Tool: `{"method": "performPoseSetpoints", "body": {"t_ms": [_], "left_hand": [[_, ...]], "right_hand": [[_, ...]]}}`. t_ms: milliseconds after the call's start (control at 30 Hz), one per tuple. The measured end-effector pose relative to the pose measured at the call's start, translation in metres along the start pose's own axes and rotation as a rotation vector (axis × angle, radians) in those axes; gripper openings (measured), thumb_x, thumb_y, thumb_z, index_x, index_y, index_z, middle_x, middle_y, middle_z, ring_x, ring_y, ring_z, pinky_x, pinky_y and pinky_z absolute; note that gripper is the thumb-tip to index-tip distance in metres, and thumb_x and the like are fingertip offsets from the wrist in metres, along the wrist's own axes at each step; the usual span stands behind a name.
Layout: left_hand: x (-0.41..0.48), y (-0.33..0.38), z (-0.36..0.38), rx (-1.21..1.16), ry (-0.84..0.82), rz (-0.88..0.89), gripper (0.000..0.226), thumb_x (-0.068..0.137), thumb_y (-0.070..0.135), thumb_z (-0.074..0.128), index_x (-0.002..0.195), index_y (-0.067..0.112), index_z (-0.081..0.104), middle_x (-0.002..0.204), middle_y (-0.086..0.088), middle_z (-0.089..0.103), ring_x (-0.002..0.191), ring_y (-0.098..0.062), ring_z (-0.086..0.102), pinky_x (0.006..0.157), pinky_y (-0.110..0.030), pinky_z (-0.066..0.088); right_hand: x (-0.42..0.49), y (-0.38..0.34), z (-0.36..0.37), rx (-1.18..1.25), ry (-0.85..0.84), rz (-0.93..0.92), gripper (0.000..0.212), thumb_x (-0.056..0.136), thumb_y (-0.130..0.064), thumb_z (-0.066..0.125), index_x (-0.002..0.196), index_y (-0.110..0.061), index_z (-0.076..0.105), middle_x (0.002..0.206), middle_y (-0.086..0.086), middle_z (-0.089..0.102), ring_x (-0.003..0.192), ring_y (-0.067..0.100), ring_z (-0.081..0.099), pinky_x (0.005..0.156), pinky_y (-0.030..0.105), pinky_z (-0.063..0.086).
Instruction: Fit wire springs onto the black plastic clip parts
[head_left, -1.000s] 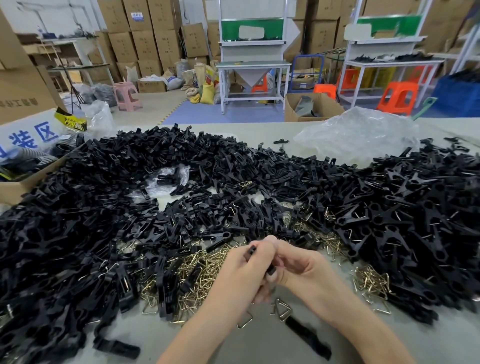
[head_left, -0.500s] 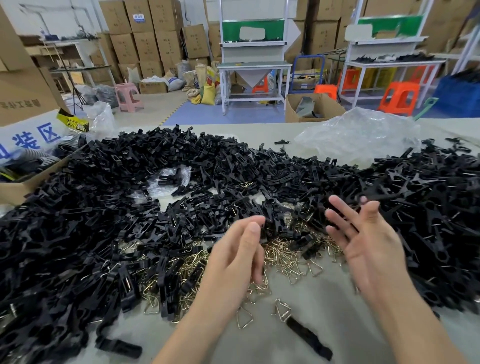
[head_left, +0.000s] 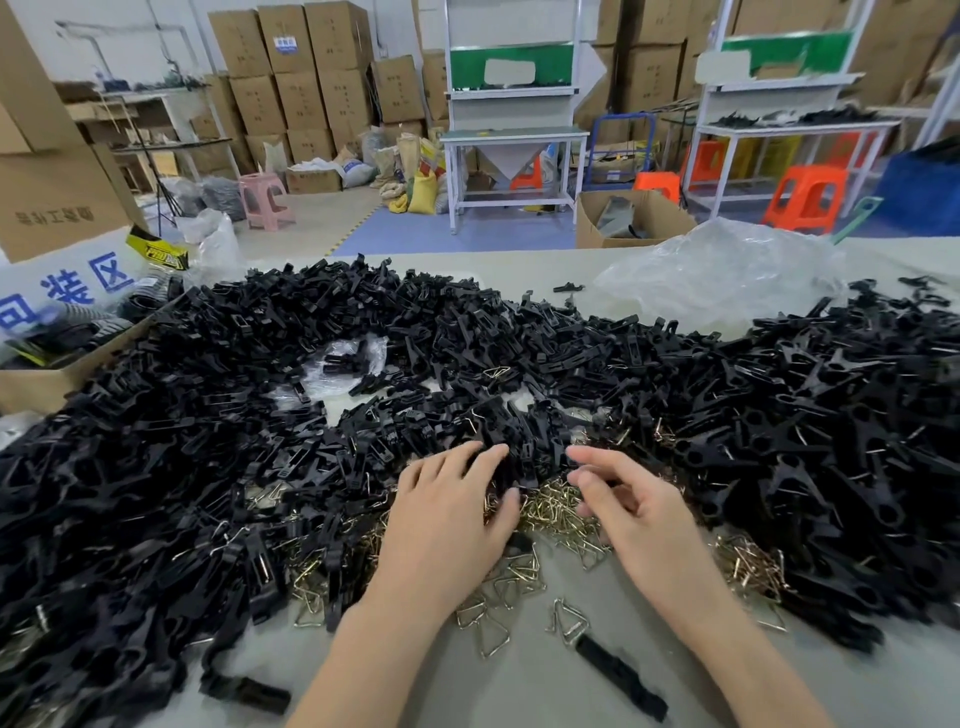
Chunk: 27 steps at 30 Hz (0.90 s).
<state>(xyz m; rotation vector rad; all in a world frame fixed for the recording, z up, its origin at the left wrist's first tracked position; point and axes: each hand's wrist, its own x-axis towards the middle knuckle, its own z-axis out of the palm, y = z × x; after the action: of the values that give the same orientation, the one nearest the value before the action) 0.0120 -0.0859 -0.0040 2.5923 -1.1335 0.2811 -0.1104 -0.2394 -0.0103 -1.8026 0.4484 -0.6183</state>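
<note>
Left hand (head_left: 447, 525), right hand (head_left: 631, 519) — seemingly relaxed.

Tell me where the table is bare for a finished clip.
Bare: the near table edge between the forearms, beside the lone black clip part; also the far strip behind the pile of clip parts, left of the clear plastic bag. Crowded: the middle, pile and wire springs.

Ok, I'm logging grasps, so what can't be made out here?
Head view: whatever lies under the left hand, whose back faces the camera.
Head view: the fingertips of the right hand, blurred.
Head view: the cardboard box at left, cut off by the frame edge.
</note>
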Motion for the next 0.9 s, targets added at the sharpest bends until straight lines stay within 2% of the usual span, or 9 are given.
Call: {"method": "performPoseSetpoints", "body": {"t_ms": [100, 167, 267, 333, 467, 567, 667, 800, 900], "left_hand": [[0.001, 0.000, 0.000, -0.044, 0.029, 0.018, 0.041, 0.096, 0.054, 0.038, 0.127, 0.036, 0.059, 0.127, 0.015, 0.056, 0.117, -0.012, 0.055, 0.105, -0.034, 0.035], [0.000, 0.001, 0.001, -0.041, 0.048, 0.046, 0.039, 0.097, 0.053, 0.035, 0.118, 0.035, 0.063, 0.116, 0.013, 0.057, 0.105, -0.013, 0.056, 0.096, -0.034, 0.040], [-0.003, 0.001, 0.000, -0.040, 0.092, 0.077, 0.042, 0.099, 0.051, 0.029, 0.106, 0.033, 0.066, 0.104, 0.011, 0.058, 0.094, -0.014, 0.058, 0.089, -0.034, 0.044], [-0.003, 0.001, -0.002, -0.020, 0.089, 0.092, 0.046, 0.101, 0.050, 0.025, 0.107, 0.032, 0.067, 0.102, 0.011, 0.059, 0.094, -0.015, 0.058, 0.088, -0.034, 0.044], [-0.005, 0.001, -0.003, 0.012, 0.029, 0.093, 0.046, 0.101, 0.054, 0.028, 0.126, 0.038, 0.063, 0.111, 0.012, 0.062, 0.104, -0.015, 0.057, 0.093, -0.034, 0.040], [-0.004, 0.002, -0.004, 0.012, 0.040, 0.127, 0.029, 0.098, 0.045, 0.053, 0.122, 0.038, 0.067, 0.110, 0.013, 0.067, 0.104, -0.017, 0.061, 0.092, -0.038, 0.045], [-0.005, 0.005, -0.002, 0.031, 0.070, 0.160, 0.027, 0.090, 0.031, 0.071, 0.117, 0.034, 0.071, 0.104, 0.013, 0.070, 0.099, -0.018, 0.065, 0.088, -0.039, 0.050], [-0.010, 0.004, -0.001, 0.025, 0.191, 0.165, 0.033, 0.090, 0.021, 0.073, 0.123, 0.025, 0.069, 0.106, 0.007, 0.068, 0.101, -0.021, 0.063, 0.090, -0.040, 0.051], [-0.009, 0.005, -0.007, -0.081, 0.292, 0.163, 0.034, 0.094, 0.019, 0.065, 0.128, 0.023, 0.064, 0.114, 0.004, 0.065, 0.108, -0.022, 0.059, 0.093, -0.042, 0.050]], "right_hand": [[0.000, 0.003, 0.002, -0.080, -0.017, -0.010, 0.030, 0.101, -0.030, 0.060, 0.112, -0.057, 0.064, 0.102, -0.021, 0.072, 0.089, 0.009, 0.069, 0.080, 0.026, 0.056], [-0.001, 0.003, 0.002, -0.097, -0.021, -0.021, 0.030, 0.100, -0.029, 0.061, 0.113, -0.055, 0.065, 0.104, -0.024, 0.071, 0.091, 0.007, 0.068, 0.082, 0.026, 0.054], [-0.002, 0.001, 0.002, -0.123, -0.032, -0.046, 0.027, 0.099, -0.027, 0.063, 0.115, -0.048, 0.069, 0.108, -0.024, 0.069, 0.091, 0.002, 0.064, 0.078, 0.018, 0.048], [-0.003, -0.001, 0.003, -0.168, -0.037, -0.072, 0.027, 0.099, -0.026, 0.062, 0.116, -0.046, 0.069, 0.109, -0.024, 0.066, 0.090, 0.001, 0.062, 0.076, 0.013, 0.046], [-0.004, -0.002, 0.003, -0.191, -0.048, -0.080, 0.027, 0.101, -0.023, 0.060, 0.118, -0.042, 0.069, 0.107, -0.024, 0.064, 0.085, -0.001, 0.059, 0.074, 0.010, 0.042], [-0.004, -0.002, 0.004, -0.191, -0.038, -0.083, 0.026, 0.102, -0.023, 0.059, 0.117, -0.042, 0.069, 0.105, -0.022, 0.064, 0.082, 0.001, 0.059, 0.072, 0.011, 0.042], [-0.004, -0.002, 0.003, -0.184, -0.033, -0.089, 0.026, 0.102, -0.023, 0.058, 0.115, -0.042, 0.070, 0.106, -0.024, 0.064, 0.085, 0.000, 0.060, 0.073, 0.010, 0.042], [-0.005, -0.004, 0.004, -0.161, -0.030, -0.087, 0.027, 0.102, -0.023, 0.057, 0.113, -0.044, 0.070, 0.107, -0.026, 0.066, 0.088, -0.002, 0.061, 0.075, 0.009, 0.043], [-0.004, -0.004, 0.004, -0.111, -0.020, -0.053, 0.024, 0.101, -0.027, 0.058, 0.113, -0.043, 0.071, 0.107, -0.027, 0.069, 0.096, -0.006, 0.064, 0.079, 0.009, 0.045]]}}
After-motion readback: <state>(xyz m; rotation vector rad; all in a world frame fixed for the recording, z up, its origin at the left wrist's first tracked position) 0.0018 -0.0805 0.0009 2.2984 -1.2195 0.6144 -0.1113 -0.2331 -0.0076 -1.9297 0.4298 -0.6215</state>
